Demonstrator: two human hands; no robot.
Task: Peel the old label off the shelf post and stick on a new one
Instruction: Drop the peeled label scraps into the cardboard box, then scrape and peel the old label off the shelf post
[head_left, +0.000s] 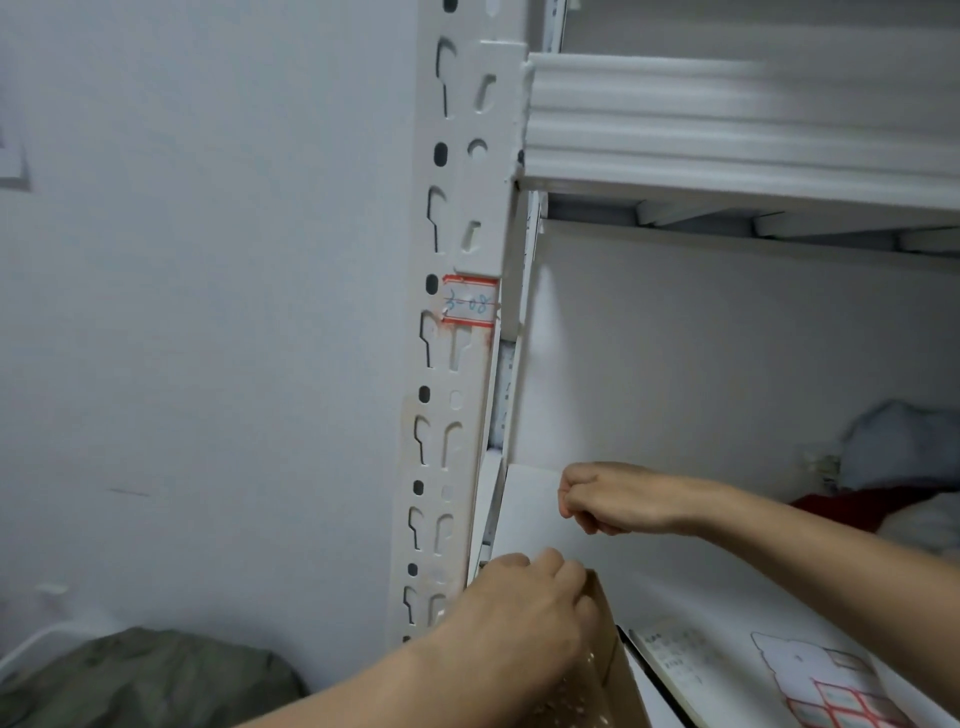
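I am facing the white slotted shelf post (457, 364), which is standing against the grey wall (208, 312) and carrying the shelf beam (727, 119). My left hand (519, 608) is gripping the top edge of a brown cardboard piece (602, 670) beside the post's lower end. My right hand (608, 499) is hovering with its fingers curled; I cannot tell whether it is pinching anything. The label sheet (831, 691) is lying at lower right. The old label (470, 304), red-bordered, is sticking to the post just below the beam bracket.
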